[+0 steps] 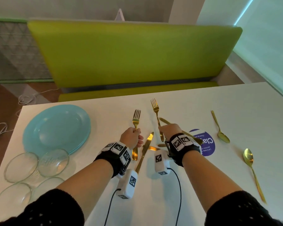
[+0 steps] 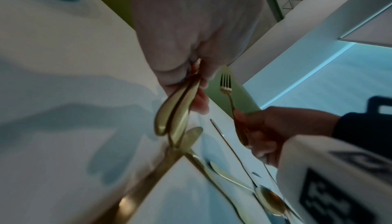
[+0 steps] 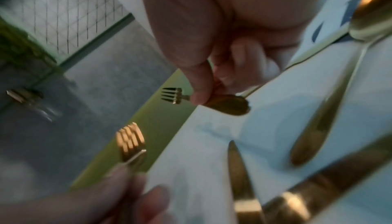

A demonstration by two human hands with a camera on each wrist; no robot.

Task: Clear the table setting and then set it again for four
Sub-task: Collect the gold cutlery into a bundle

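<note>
My left hand [image 1: 134,136] grips two gold forks [image 1: 136,117] by their handles [image 2: 176,113], tines pointing away, just above the white table [image 1: 178,98]. To its right, my right hand [image 1: 167,129] pinches a single gold fork [image 1: 155,110] mid-handle and holds it raised; its tines [image 3: 172,95] show past the thumb. A gold knife [image 1: 145,149] lies between the hands. More knives [image 1: 164,121] lie crossed under the right hand.
A stack of teal plates [image 1: 55,128] sits at the left, with several glass bowls [image 1: 54,162] in front of it. Two gold spoons [image 1: 220,129] [image 1: 252,167] lie at the right, beside a purple sticker [image 1: 207,145]. A green bench [image 1: 129,54] stands beyond the table.
</note>
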